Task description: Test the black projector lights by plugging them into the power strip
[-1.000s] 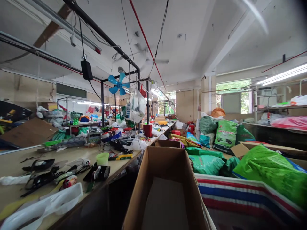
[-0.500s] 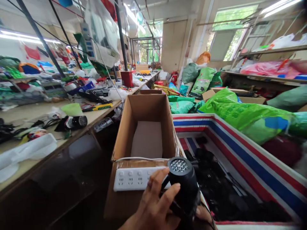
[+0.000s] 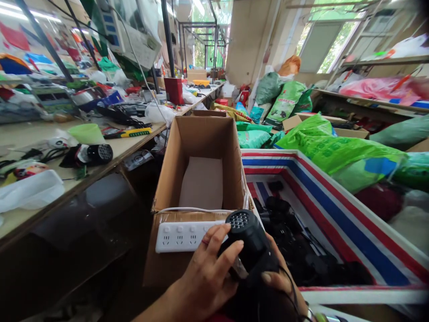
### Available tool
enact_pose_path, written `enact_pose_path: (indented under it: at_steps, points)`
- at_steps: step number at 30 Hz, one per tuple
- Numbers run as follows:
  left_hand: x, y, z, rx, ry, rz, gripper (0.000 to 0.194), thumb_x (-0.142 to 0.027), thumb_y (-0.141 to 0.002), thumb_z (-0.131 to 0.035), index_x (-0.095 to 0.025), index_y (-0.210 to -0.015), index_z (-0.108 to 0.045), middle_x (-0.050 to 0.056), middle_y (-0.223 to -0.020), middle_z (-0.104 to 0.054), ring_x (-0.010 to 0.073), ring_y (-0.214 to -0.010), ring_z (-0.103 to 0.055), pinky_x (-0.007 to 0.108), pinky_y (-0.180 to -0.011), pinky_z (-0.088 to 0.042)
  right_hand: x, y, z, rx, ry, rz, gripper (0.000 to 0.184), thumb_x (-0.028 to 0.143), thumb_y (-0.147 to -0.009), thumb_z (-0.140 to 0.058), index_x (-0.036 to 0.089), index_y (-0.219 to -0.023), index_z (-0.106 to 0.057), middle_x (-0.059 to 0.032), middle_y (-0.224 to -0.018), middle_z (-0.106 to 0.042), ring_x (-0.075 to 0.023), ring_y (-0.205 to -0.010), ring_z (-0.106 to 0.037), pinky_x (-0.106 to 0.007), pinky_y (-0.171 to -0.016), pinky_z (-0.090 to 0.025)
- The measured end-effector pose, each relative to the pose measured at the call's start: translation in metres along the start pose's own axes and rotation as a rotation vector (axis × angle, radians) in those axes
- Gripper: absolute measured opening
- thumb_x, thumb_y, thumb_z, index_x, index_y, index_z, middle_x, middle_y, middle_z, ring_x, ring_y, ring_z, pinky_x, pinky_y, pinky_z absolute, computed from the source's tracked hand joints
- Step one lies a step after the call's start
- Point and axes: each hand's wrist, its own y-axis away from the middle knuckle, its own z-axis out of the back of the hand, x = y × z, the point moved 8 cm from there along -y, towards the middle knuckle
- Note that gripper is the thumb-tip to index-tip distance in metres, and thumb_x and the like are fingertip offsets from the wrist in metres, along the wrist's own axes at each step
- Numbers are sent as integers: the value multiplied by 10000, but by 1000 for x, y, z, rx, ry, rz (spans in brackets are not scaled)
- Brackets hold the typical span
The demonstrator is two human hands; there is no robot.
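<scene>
A black LED spotlight (image 3: 253, 243) is tilted up in front of me, its round face of several small lenses turned up and to the left. My right hand (image 3: 281, 279) grips its right side and base, thumb at the front, with a black cord running down over it. Bent fingers of my left hand (image 3: 211, 264) touch the spotlight's left side near the rim. Just behind my left hand lies a white power strip (image 3: 181, 237) on the cardboard flap of a carton (image 3: 169, 179). The lower end of the spotlight is partly hidden by my hands.
On the right stands a striped bin (image 3: 362, 228) holding dark lamps (image 3: 284, 228). The workbench (image 3: 134, 154) at left carries another black lamp (image 3: 98, 153), a yellow-handled tool (image 3: 136, 132) and cables. Green sacks (image 3: 335, 147) lie behind the bin.
The spotlight has tipped further to the left in my hands. More of my right hand now shows around it. My view has dipped slightly.
</scene>
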Motion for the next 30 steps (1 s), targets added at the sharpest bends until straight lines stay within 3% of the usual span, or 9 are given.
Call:
enact_pose_path:
  at_steps: [3, 9, 17, 21, 23, 25, 26, 27, 30]
  points:
    - [10, 0, 0, 5, 36, 35, 652, -60, -705, -549, -153, -1305, -309, 227, -1363, -369, 340, -1267, -374, 516, -970, -414, -5, -5, -2, 48, -121, -84, 803, 492, -598, -725, 267, -1288, -381, -79, -1194, -580, -334, -1051, -555, -434, -866, -448]
    - [30, 3, 3, 8, 160, 174, 693, -56, -664, -602, -186, -1286, -325, 159, -1249, -552, 280, -1168, -517, 445, -965, -447, -3, 2, 6, -2, 71, -130, 792, 488, -611, -708, 244, -1296, -394, -71, -1203, -567, -320, -1070, -525, -401, -898, -399]
    - [62, 11, 2, 12, 383, 419, 404, -89, -704, -545, -177, -1097, -523, 89, -1088, -640, 228, -997, -628, 357, -881, -494, 7, 2, 2, 29, 182, -151, 788, 488, -584, -713, 233, -1278, -440, -80, -1230, -553, -341, -1099, -498, -424, -920, -388]
    - [56, 4, 10, 44, 357, 361, 404, -128, -676, -609, -173, -1069, -523, 99, -1032, -649, 253, -1003, -617, 413, -907, -468, 7, 6, 5, 74, 162, -167, 764, 450, -569, -727, 241, -1260, -475, -72, -1221, -558, -354, -1140, -471, -433, -955, -362]
    - [44, 0, 11, 107, 377, 266, 665, -154, -619, -669, -170, -1241, -433, 157, -1244, -542, 304, -1182, -499, 471, -990, -395, 5, 11, 6, 130, 134, -191, 787, 424, -548, -745, 246, -1267, -479, -71, -1236, -549, -357, -1159, -458, -440, -971, -351]
    - [31, 0, 7, 230, 474, 172, 960, -165, -564, -710, -186, -1400, -238, 187, -1452, -304, 341, -1326, -308, 500, -1055, -303, 4, 16, 3, 218, 93, -209, 842, 394, -497, -782, 233, -1269, -487, -82, -1250, -539, -358, -1176, -445, -444, -986, -339]
    - [25, 1, 5, 293, 526, 131, 1012, -155, -554, -709, -203, -1423, -194, 176, -1494, -219, 344, -1350, -252, 498, -1070, -276, 6, 18, 0, 266, 79, -208, 866, 376, -467, -802, 224, -1263, -497, -87, -1250, -538, -356, -1174, -447, -444, -992, -333]
    - [20, 2, 4, 347, 568, 107, 992, -133, -556, -696, -222, -1422, -218, 158, -1504, -206, 340, -1351, -251, 487, -1075, -272, 8, 20, -3, 313, 73, -196, 881, 361, -437, -817, 216, -1251, -513, -88, -1240, -544, -352, -1163, -457, -442, -994, -330]
    - [20, 6, 1, 438, 647, 116, 839, -91, -584, -699, -297, -1342, -402, 90, -1445, -372, 310, -1295, -377, 445, -1053, -331, 17, 23, -7, 378, 71, -138, 841, 350, -407, -825, 211, -1196, -567, -70, -1176, -580, -323, -1101, -506, -421, -977, -347]
